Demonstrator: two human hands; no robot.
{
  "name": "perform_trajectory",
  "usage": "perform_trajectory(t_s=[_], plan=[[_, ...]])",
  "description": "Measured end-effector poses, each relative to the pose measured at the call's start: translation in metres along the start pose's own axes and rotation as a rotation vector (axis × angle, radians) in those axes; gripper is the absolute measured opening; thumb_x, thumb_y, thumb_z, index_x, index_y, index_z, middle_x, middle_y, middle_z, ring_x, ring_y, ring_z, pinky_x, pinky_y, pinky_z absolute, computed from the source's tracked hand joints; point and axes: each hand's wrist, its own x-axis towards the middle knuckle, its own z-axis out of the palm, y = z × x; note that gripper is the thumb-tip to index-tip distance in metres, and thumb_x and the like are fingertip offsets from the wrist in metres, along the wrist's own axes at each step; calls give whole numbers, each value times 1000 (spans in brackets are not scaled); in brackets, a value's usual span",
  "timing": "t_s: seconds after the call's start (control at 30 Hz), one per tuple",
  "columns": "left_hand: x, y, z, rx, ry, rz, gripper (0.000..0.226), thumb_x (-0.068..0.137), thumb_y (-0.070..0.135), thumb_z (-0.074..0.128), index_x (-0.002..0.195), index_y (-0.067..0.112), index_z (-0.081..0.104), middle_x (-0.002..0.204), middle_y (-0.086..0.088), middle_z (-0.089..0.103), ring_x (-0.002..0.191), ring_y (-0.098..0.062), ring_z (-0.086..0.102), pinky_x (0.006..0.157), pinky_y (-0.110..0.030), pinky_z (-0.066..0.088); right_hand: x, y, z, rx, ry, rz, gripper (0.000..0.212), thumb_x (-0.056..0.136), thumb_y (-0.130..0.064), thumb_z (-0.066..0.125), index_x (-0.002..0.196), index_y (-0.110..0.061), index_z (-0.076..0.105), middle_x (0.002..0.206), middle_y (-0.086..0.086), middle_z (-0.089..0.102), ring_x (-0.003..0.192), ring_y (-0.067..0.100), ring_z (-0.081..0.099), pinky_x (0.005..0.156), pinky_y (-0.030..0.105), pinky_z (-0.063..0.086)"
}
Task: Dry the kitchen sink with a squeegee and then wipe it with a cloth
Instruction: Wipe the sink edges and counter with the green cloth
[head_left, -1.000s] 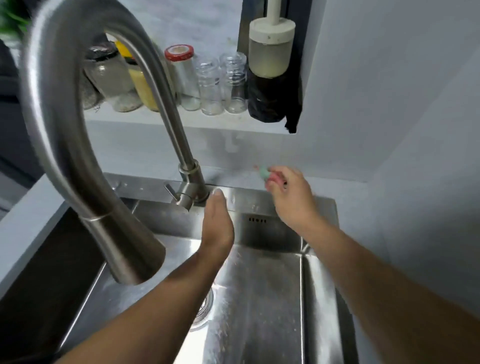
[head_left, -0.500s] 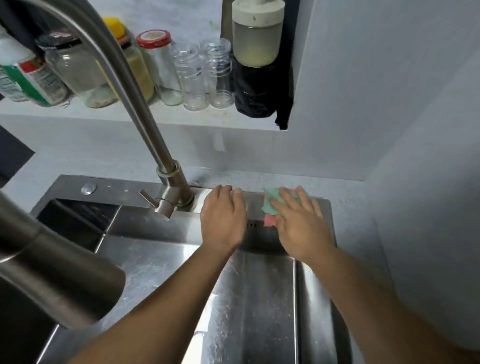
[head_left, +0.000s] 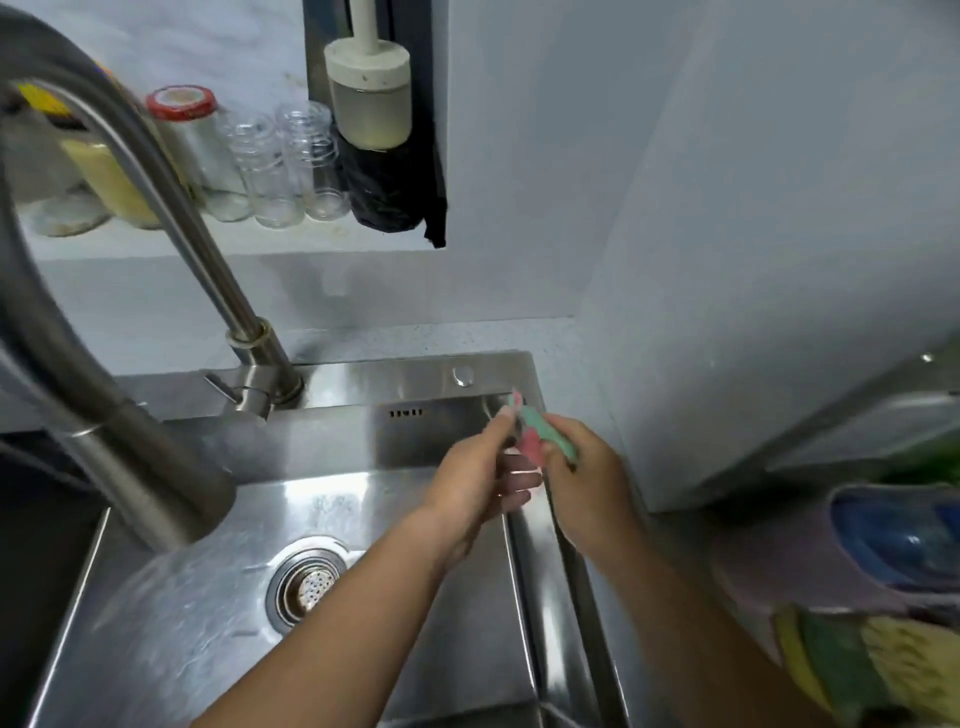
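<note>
A stainless steel sink (head_left: 208, 613) fills the lower half of the view, with a round drain (head_left: 307, 586) in its floor. Over the sink's back right corner, both hands hold a small green and pink cloth (head_left: 537, 434). My right hand (head_left: 584, 486) grips its green side. My left hand (head_left: 478, 480) pinches the pink side with its fingertips. No squeegee is in view.
A tall curved steel tap (head_left: 156, 249) rises from the back rim and its spout hangs over the sink's left side. Jars (head_left: 270, 166) stand on a ledge behind. A white wall (head_left: 753, 260) is close on the right, with sponges and cloths (head_left: 857, 665) at the lower right.
Both hands left the back rim, where the right hand pressed the cloth flat, and came to the right corner; the left hand now also holds the cloth. The view shifted right.
</note>
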Motion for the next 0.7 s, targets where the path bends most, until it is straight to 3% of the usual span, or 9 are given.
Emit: perform_trajectory(t_s=[0.1, 0.13, 0.2, 0.27, 0.3, 0.37, 0.47, 0.6, 0.7], plan=[[-39, -16, 17, -71, -80, -41, 31, 100, 31, 56, 113, 6, 69, 93, -10, 66, 81, -20, 60, 64, -28, 49, -62, -3, -17, 114, -162, -125, 41, 82, 5, 60, 119, -11, 70, 120, 7, 68, 111, 14, 65, 96, 20, 49], [-53, -24, 20, -68, -86, -41, 25, 100, 23, 55, 112, 6, 68, 94, -12, 67, 78, -19, 62, 62, -28, 50, -82, -2, -26, 223, -152, -112, 40, 81, 5, 60, 116, -10, 71, 125, 8, 67, 118, 14, 63, 101, 22, 47], [-78, -41, 24, -61, -112, -58, 18, 101, 11, 51, 110, 5, 66, 102, -17, 70, 85, -23, 66, 77, -37, 56, -119, 7, -43, 493, -12, 23, 30, 88, 7, 59, 106, -11, 75, 123, 7, 69, 118, 16, 64, 105, 31, 46], [-100, -60, 30, -40, -153, -87, 23, 101, 4, 47, 116, 1, 64, 114, -22, 70, 93, -28, 67, 88, -41, 55, -149, 19, -58, 570, 177, 181, 29, 93, 6, 57, 106, -15, 73, 117, 10, 72, 109, 23, 68, 98, 40, 52], [-110, -69, 34, -26, -173, -103, 25, 101, 2, 46, 120, -2, 63, 118, -23, 69, 95, -29, 67, 86, -40, 56, -162, 25, -64, 502, 238, 254, 25, 95, 1, 58, 108, -18, 69, 116, 13, 71, 102, 23, 69, 89, 37, 56], [-125, -87, 45, -32, -200, -140, 29, 102, 2, 46, 124, -8, 60, 123, -27, 66, 101, -35, 66, 83, -40, 56, -184, 32, -75, 482, 250, 440, 16, 95, -5, 61, 103, -19, 64, 115, 19, 69, 90, 23, 68, 69, 32, 59], [-136, -109, 60, -10, -243, -156, 30, 101, 3, 48, 126, -12, 58, 124, -32, 64, 106, -40, 61, 83, -42, 54, -208, 39, -91, 707, 218, 661, 11, 96, -3, 58, 103, -9, 64, 108, 12, 67, 86, 23, 68, 56, 31, 61], [-141, -131, 77, 239, -195, -78, 18, 93, -10, 55, 110, -11, 62, 97, -26, 67, 83, -33, 61, 65, -38, 51, -222, 59, -113, 222, 328, 582, 20, 90, -10, 67, 110, -7, 66, 109, 17, 71, 91, 27, 69, 72, 31, 56], [-131, -134, 92, 400, -119, -12, 29, 88, -18, 55, 85, 10, 62, 67, -6, 67, 46, -18, 59, 49, -30, 51, -212, 65, -120, -6, 390, 479, 39, 83, -13, 72, 120, -8, 59, 111, 12, 68, 99, 29, 64, 83, 36, 52]])
